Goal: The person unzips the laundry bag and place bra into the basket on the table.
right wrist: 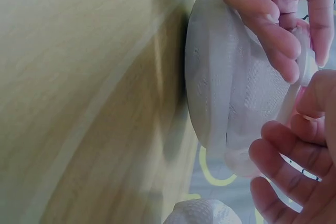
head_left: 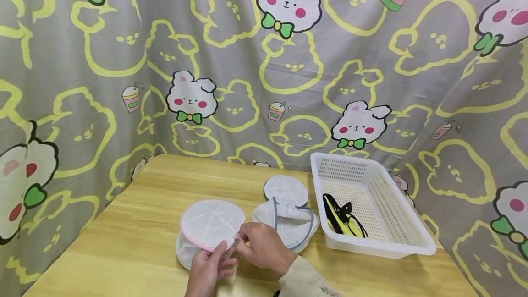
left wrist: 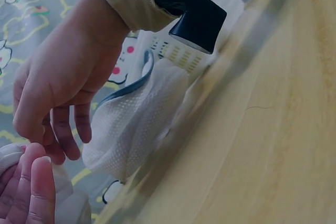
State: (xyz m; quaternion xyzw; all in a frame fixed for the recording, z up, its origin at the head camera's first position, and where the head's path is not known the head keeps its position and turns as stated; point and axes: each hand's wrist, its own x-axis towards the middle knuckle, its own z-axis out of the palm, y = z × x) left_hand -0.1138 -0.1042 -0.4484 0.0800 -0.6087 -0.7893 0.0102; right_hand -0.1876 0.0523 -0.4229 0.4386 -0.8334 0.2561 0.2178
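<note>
A round white mesh laundry bag (head_left: 213,222) with a pink zippered rim stands on the table, its flat lid facing up. At its near right edge my left hand (head_left: 207,269) pinches the rim, thumb on top and fingers below. My right hand (head_left: 264,246) pinches the pink zipper at the same edge, close to the left thumb. The small zipper pull is hidden by the fingers. In the right wrist view, the bag's mesh side (right wrist: 257,85) shows between my two hands. Just right of the right hand lies a second mesh bag (head_left: 303,226) with blue-grey trim, its lid gaping.
Behind the second bag a flat round mesh piece (head_left: 286,190) with dark trim lies on the wooden table (head_left: 136,242). A white plastic basket (head_left: 396,196) at the right holds a black and yellow item (head_left: 342,217). Patterned curtains (head_left: 231,58) enclose the table.
</note>
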